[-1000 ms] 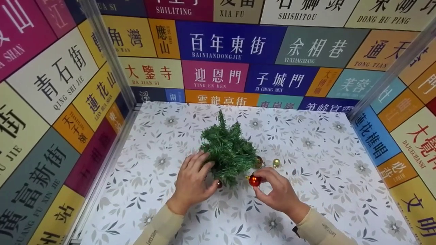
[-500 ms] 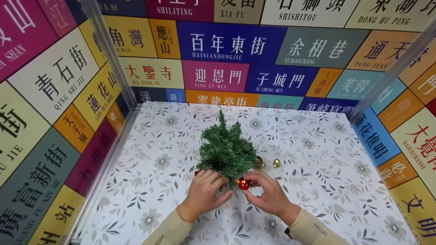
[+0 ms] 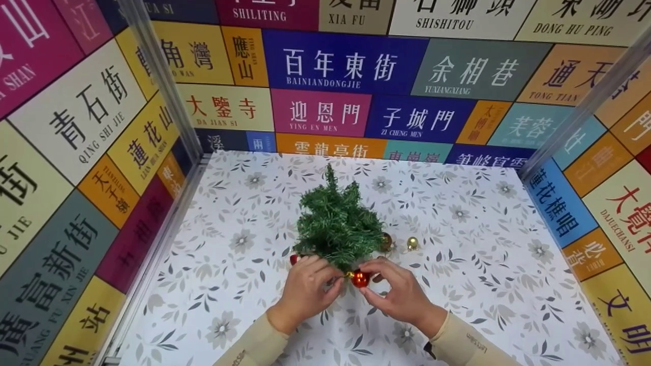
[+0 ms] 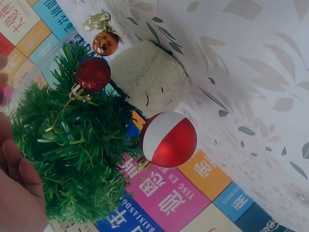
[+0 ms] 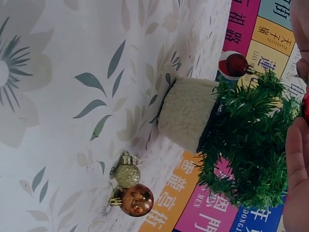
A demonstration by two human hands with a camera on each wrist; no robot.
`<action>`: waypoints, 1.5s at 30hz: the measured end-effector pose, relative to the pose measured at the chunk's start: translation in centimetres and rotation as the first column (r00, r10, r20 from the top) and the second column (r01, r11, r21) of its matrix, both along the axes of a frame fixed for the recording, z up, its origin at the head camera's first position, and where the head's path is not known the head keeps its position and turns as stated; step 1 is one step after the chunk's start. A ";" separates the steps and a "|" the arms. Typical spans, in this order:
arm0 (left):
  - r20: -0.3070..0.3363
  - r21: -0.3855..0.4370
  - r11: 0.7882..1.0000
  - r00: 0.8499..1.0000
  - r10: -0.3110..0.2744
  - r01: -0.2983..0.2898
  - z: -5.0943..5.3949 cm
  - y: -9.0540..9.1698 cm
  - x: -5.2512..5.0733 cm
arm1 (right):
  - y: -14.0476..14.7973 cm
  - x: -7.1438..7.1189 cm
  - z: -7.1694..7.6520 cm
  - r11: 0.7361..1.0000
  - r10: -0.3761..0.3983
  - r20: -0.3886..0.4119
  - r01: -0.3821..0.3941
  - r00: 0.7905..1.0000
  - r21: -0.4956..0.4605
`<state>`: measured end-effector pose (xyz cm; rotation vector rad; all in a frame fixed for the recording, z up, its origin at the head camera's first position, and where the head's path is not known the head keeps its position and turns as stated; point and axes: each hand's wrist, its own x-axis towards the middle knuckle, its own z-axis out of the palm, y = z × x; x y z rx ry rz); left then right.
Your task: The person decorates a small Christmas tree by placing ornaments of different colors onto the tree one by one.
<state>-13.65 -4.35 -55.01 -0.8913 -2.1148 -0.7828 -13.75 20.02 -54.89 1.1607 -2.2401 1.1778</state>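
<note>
A small green tree (image 3: 338,223) stands mid-table; its pale fleecy base (image 4: 152,77) shows in the left wrist view. In front of it, the right hand (image 3: 404,295) pinches a shiny red ball (image 3: 360,278) between thumb and fingers. Thumb and fingertips of the left hand (image 3: 307,292) pinch the ball's gold top (image 3: 350,275). A red and white ball (image 4: 170,140) and a dark red glitter ball (image 4: 93,74) are at the tree's branches in the left wrist view.
Right of the tree, a small gold ball (image 3: 412,243) and a copper ball (image 3: 386,241) lie on the floral-patterned table (image 3: 457,213). Panels with colourful lettering (image 3: 346,61) enclose the back and both sides.
The left hand has moved down and right from the tree's left side to the red ball's top. The right hand has carried the ball left, to the tree's front.
</note>
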 end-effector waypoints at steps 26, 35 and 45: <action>0.018 -0.025 1.000 1.000 -0.006 0.006 1.7 0.5 0.1 | -0.8 -0.2 -1.2 0.992 -0.073 0.005 0.072 0.997 0.099; 0.041 -0.015 1.000 0.999 0.010 -0.009 1.7 0.4 0.4 | -2.2 0.2 -0.4 0.999 -0.039 -0.021 0.039 0.999 0.010; 0.008 0.005 1.000 1.000 -0.005 0.005 1.7 0.8 0.4 | -3.2 0.0 -1.0 0.990 -0.046 -0.004 0.045 0.999 -0.133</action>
